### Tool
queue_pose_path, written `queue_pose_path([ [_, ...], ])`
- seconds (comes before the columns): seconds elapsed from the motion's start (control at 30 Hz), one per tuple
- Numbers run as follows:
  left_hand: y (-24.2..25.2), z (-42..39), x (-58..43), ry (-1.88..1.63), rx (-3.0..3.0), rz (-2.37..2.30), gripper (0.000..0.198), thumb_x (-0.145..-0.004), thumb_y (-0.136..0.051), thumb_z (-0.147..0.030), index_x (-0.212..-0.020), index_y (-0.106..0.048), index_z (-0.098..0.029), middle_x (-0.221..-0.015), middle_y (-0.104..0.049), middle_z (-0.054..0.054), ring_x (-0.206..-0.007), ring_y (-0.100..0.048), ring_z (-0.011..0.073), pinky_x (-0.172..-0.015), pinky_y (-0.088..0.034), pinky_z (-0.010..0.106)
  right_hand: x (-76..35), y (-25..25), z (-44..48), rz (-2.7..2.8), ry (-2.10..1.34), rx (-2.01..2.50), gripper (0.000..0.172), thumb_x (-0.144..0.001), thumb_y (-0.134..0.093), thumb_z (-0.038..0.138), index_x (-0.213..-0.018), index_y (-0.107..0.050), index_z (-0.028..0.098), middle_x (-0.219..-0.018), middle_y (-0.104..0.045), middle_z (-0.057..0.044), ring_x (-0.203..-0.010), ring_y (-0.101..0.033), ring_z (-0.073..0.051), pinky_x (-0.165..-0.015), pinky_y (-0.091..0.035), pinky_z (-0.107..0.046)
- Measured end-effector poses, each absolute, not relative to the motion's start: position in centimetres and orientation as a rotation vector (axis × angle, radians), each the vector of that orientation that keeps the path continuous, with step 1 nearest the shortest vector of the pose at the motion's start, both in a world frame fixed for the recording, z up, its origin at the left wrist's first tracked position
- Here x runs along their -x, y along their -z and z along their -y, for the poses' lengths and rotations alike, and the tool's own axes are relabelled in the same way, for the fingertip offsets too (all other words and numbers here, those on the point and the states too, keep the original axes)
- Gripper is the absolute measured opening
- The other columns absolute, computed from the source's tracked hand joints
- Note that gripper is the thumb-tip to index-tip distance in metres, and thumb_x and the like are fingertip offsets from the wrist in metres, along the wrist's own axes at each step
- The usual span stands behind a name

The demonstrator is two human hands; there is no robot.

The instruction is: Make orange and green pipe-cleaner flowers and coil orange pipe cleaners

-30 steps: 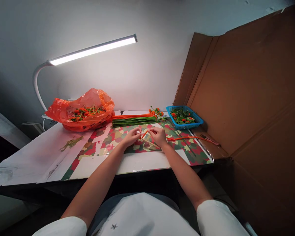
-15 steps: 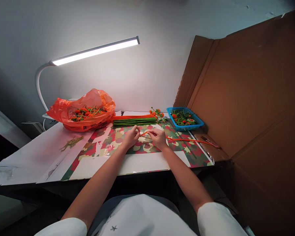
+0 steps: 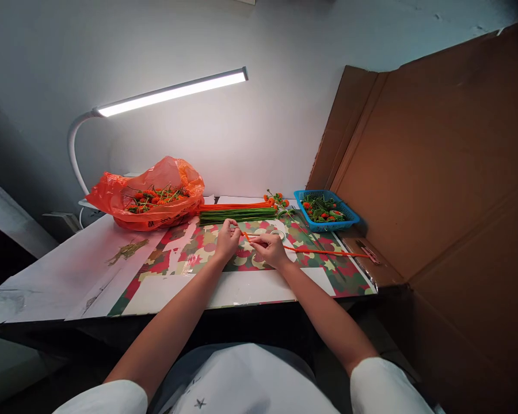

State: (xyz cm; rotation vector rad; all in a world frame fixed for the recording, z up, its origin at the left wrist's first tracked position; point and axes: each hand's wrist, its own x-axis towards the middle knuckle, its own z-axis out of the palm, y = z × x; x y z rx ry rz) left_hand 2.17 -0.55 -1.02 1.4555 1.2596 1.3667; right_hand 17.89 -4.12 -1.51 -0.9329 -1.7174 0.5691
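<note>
A long orange pipe cleaner runs from my right hand off to the right over the patterned mat. My right hand is closed in a pinch on it. Just left of it, my left hand is pinched as well, at the pipe cleaner's other end. A short orange bend shows between the fingertips, beside a thin pale stick. Which hand carries the stick is hard to tell. Behind my hands lie bundles of green pipe cleaners and orange pipe cleaners.
An orange plastic bag of orange pompom flowers stands back left, under a lit lamp. A blue basket with green and orange pieces is back right. Orange flowers lie between. Pliers rest near the cardboard wall.
My right hand has shifted slightly left and down and turned. The orange bend between my fingertips now slants differently, and a pale ring has come into sight behind my right hand.
</note>
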Motion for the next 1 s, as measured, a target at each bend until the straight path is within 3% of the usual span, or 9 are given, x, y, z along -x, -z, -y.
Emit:
queue_pose_path([
  [0.17,1.1,-0.1,-2.1,-1.337,-1.258,-1.122,0.035,-0.091,-0.057,-0.031,-0.122,-0.054,-0.016,-0.121,-0.059,0.010,-0.101,-0.062,0.0225,-0.085,-0.053,0.044,-17.7,1.8,3.9,1.696,-0.743,0.942,0.023,-0.076,-0.066,0.035,-0.077,-0.074,0.014,-0.062,-0.065,-0.003,-0.053,-0.052,-0.012,-0.050,-0.040,-0.024],
  [0.3,0.8,0.0,-1.9,-1.242,-1.175,-0.966,0.035,-0.091,-0.057,-0.032,-0.122,-0.055,-0.016,-0.121,-0.059,0.010,-0.101,-0.061,0.0225,-0.084,-0.053,0.043,-17.9,1.7,3.5,1.675,-0.844,0.950,0.030,-0.072,-0.069,0.043,-0.075,-0.073,0.014,-0.062,-0.064,-0.003,-0.055,-0.052,-0.012,-0.052,-0.041,-0.025],
  [0.57,0.3,0.7,-1.6,-1.040,-1.180,-0.757,0.034,-0.091,-0.057,-0.032,-0.120,-0.056,-0.015,-0.118,-0.060,0.010,-0.099,-0.062,0.0216,-0.082,-0.054,0.042,-19.0,0.6,3.4,1.629,-0.873,1.000,0.038,-0.068,-0.068,0.052,-0.072,-0.071,0.014,-0.056,-0.054,0.001,-0.052,-0.042,-0.010,-0.047,-0.032,-0.023],
  [0.63,0.2,0.8,-1.6,-1.015,-1.207,-0.729,0.030,-0.092,-0.056,-0.032,-0.116,-0.057,-0.014,-0.111,-0.062,0.008,-0.090,-0.063,0.0187,-0.076,-0.055,0.037,-19.2,0.4,3.5,1.621,-0.867,1.013,0.041,-0.068,-0.066,0.055,-0.070,-0.070,0.014,-0.056,-0.054,0.001,-0.051,-0.043,-0.010,-0.046,-0.032,-0.024],
  [0.7,0.2,0.9,-1.7,-1.001,-1.243,-0.712,0.022,-0.090,-0.058,-0.031,-0.104,-0.059,-0.014,-0.091,-0.062,0.003,-0.070,-0.060,0.0121,-0.061,-0.052,0.027,-19.3,0.2,3.5,1.617,-0.846,1.031,0.041,-0.069,-0.065,0.056,-0.068,-0.069,0.015,-0.055,-0.054,0.001,-0.050,-0.042,-0.010,-0.046,-0.032,-0.024],
  [0.8,-0.1,1.1,-1.7,-1.000,-1.313,-0.707,0.016,-0.081,-0.065,-0.025,-0.081,-0.052,-0.016,-0.062,-0.045,-0.008,-0.046,-0.039,0.0047,-0.045,-0.034,0.017,-19.7,0.0,3.6,1.617,-0.775,1.067,0.037,-0.069,-0.066,0.052,-0.067,-0.069,0.015,-0.058,-0.057,0.000,-0.052,-0.044,-0.010,-0.048,-0.033,-0.024],
  [0.87,-0.4,1.2,-1.7,-1.010,-1.373,-0.727,0.022,-0.073,-0.067,-0.021,-0.073,-0.045,-0.018,-0.057,-0.039,-0.010,-0.045,-0.033,0.0041,-0.044,-0.027,0.016,-19.9,-0.4,3.7,1.636,-0.714,1.090,0.033,-0.070,-0.067,0.049,-0.067,-0.069,0.016,-0.060,-0.060,-0.001,-0.054,-0.046,-0.011,-0.050,-0.034,-0.024],
  [1.0,-1.4,1.6,-1.4,-1.050,-1.508,-0.830,0.020,-0.066,-0.062,-0.014,-0.067,-0.042,-0.020,-0.053,-0.041,-0.010,-0.046,-0.035,0.0065,-0.046,-0.024,0.018,-20.1,-1.7,4.0,1.724,-0.579,1.130,0.022,-0.073,-0.068,0.036,-0.065,-0.069,0.016,-0.059,-0.061,-0.001,-0.055,-0.048,-0.012,-0.052,-0.033,-0.024],
])
